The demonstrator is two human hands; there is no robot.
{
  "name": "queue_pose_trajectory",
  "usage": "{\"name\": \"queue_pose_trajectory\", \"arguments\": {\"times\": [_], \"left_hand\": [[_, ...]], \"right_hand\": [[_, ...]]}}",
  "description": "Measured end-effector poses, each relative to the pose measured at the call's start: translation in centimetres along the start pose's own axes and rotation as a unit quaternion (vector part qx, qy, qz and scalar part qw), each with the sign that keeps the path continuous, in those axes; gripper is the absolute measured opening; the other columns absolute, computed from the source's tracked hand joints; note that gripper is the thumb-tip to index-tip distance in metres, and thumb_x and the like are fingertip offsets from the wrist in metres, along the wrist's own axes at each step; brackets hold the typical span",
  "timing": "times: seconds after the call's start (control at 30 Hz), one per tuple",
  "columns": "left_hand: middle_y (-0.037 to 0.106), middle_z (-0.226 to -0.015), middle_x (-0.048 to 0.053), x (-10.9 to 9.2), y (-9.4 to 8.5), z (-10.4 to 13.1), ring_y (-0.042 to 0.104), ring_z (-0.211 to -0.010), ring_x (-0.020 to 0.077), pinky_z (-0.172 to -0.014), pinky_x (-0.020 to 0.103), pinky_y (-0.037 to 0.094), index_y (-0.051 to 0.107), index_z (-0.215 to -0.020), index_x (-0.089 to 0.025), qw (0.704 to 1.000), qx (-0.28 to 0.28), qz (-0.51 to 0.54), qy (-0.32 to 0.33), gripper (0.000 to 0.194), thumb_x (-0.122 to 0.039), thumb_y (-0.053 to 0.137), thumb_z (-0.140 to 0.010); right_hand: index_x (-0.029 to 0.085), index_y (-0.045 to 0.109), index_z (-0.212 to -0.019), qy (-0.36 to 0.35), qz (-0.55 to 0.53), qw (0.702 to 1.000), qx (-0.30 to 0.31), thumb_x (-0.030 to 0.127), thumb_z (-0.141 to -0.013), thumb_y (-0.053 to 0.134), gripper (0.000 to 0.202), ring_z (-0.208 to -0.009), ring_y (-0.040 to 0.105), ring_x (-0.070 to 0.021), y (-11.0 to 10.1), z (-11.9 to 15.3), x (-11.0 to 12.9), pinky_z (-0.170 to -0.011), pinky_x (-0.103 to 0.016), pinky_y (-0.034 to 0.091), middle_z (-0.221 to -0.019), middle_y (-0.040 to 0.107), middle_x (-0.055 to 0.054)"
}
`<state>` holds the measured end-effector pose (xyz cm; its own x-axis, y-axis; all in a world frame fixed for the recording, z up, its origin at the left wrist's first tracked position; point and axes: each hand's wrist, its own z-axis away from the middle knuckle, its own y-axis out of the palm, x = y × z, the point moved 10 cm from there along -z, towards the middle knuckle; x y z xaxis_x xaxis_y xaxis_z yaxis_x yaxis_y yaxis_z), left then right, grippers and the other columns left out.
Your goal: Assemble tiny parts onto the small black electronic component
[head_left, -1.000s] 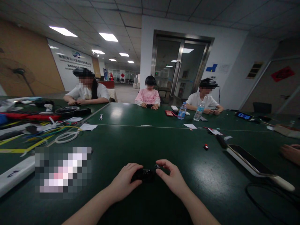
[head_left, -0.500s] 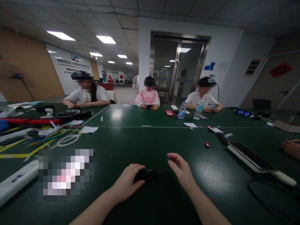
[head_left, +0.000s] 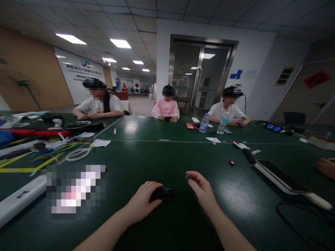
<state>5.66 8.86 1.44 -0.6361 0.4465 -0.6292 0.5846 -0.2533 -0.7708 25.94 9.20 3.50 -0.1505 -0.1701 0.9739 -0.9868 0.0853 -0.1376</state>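
My left hand (head_left: 144, 197) is wrapped round one end of a small black object (head_left: 165, 192) on the green table. Its glossy right end sticks out between thumb and fingers; its kind is too dark to make out. To the right, my right hand (head_left: 200, 186) is raised a little. Thumb and forefinger pinch a tiny dark piece with a greyish square end (head_left: 187, 177). A gap of bare tabletop separates that piece from the black object.
A white power strip (head_left: 23, 198) and a blurred-out bright item (head_left: 78, 193) lie at left, near tangled cables (head_left: 77, 154). At right are a phone in a white holder (head_left: 281, 176), a small red item (head_left: 231, 162) and a black cable (head_left: 290, 223). Bottles (head_left: 204, 123) and several people are beyond.
The small piece in my right hand has turned slightly, so its greyish end shows more. Both hands stay nearly in place. The whole view has shifted a little.
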Motion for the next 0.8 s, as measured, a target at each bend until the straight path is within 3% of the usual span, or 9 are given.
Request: {"name": "queue_pose_trajectory", "arguments": {"times": [0.23, 0.53, 0.8], "left_hand": [[0.055, -0.119, 0.005, -0.2, -0.1, 0.0, 0.048, -0.110, 0.0233, -0.096, 0.039, 0.037, 0.051, -0.118, -0.026, 1.000, 0.000, 0.002, 0.003, 0.044, -0.029, 0.062, -0.075], [0.056, -0.118, 0.004, -0.6, -0.3, 0.1, 0.048, -0.110, 0.0227, -0.095, 0.039, 0.037, 0.051, -0.118, -0.027, 1.000, 0.006, 0.004, 0.002, 0.044, -0.026, 0.062, -0.075], [0.056, -0.117, 0.004, -0.6, -0.2, 0.1, 0.048, -0.109, 0.0233, -0.095, 0.038, 0.038, 0.051, -0.117, -0.026, 1.000, 0.006, -0.003, 0.001, 0.043, -0.026, 0.062, -0.075]], "right_hand": [[0.023, 0.060, -0.102, -0.004, 0.010, 1.000, 0.019, 0.033, -0.074, 0.060, 0.030, -0.093, 0.059, -0.0210, 0.5, -0.3, -1.0, -0.084, -0.037, 0.046, -0.097, 0.063, -0.004], [0.023, 0.062, -0.096, -0.013, 0.108, 0.991, 0.075, 0.034, -0.074, 0.061, 0.024, -0.091, 0.058, -0.0195, 2.5, 0.3, -0.2, -0.088, -0.039, 0.043, -0.095, 0.064, -0.002], [0.022, 0.063, -0.093, -0.015, 0.116, 0.987, 0.112, 0.031, -0.075, 0.061, 0.020, -0.091, 0.058, -0.0193, 3.9, 1.1, 0.8, -0.087, -0.038, 0.042, -0.092, 0.064, -0.002]]}}
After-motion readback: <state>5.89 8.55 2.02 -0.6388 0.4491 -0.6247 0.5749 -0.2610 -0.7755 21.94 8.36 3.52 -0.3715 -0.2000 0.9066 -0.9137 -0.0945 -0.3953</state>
